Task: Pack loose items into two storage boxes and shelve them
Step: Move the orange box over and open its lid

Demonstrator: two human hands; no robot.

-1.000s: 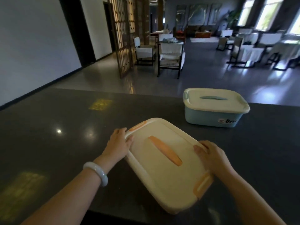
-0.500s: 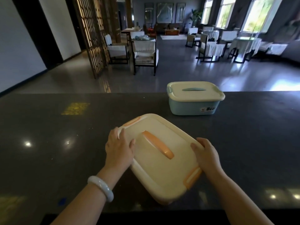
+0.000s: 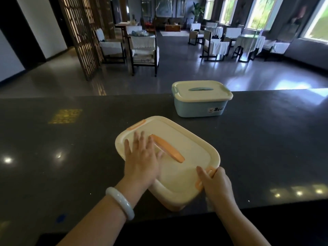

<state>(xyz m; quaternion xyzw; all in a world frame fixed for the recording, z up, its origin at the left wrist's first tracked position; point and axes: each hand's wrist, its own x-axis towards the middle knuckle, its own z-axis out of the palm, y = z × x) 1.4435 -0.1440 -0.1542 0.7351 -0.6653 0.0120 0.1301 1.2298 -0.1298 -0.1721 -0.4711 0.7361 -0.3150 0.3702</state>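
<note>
box (image 3: 177, 167) under both hands

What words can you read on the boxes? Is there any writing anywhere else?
"Bear": on a small sticker on the front of the blue box, beside a tiny picture too small to make out.
The cream box under the left hand and right hand shows no writing.
Nothing else is readable.

The left hand (image 3: 141, 158) is laid flat, fingers spread, palm down; the right hand (image 3: 215, 181) is curled, thumb extended forward.
</note>
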